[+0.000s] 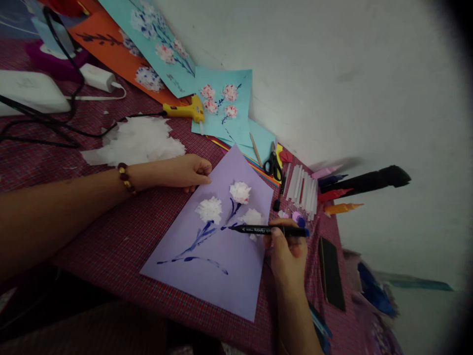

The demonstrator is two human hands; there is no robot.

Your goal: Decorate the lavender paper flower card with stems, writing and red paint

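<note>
While my right hand [288,246] grips a black pen [256,230], tip at the painted stem [201,235], the purple paper [221,295] lies on the tablecloth [162,209]. My left hand [188,171], half-curled, meets the paper's edge; whether it grips, I cannot tell.

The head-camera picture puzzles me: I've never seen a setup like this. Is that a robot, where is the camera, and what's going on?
No robot here: these are a person's left hand and right hand, both bare. There is one picture, from a camera worn on that person's head, looking forward and down.

The right hand holds a black marker, its tip by the blue stems on a purple sheet. The left hand is at the sheet's edge. White puffy flowers sit on the sheet.

On the checked tablecloth around it are a pile of white pieces, a yellow glue gun and black-handled scissors. Further back, a turquoise sheet bears flowers too.
</note>
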